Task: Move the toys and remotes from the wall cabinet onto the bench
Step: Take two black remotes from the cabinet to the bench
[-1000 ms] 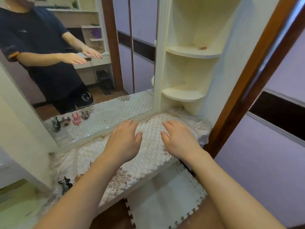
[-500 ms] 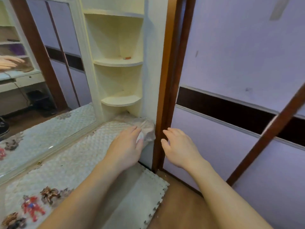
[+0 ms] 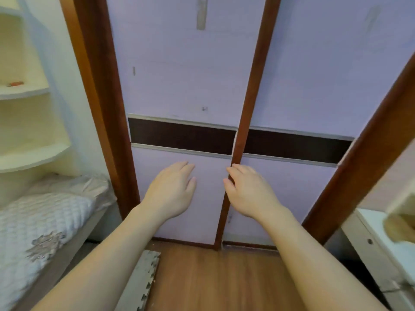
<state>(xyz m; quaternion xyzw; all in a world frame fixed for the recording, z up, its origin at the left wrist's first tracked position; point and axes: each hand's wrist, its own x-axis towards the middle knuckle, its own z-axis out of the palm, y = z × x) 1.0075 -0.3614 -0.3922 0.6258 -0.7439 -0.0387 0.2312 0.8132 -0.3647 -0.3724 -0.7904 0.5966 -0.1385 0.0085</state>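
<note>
No writing, label, brand, number or sign can be read anywhere in view, neither on the lilac cabinet doors nor on the cream shelves.

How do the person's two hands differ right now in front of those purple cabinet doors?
The left hand is in front of the left door panel, while the right hand is over the brown divider strip between the doors. The left hand's fingers lie close together; the right hand's fingers curl slightly towards that strip. Both hands are bare, palm-down, open and hold nothing.
</note>
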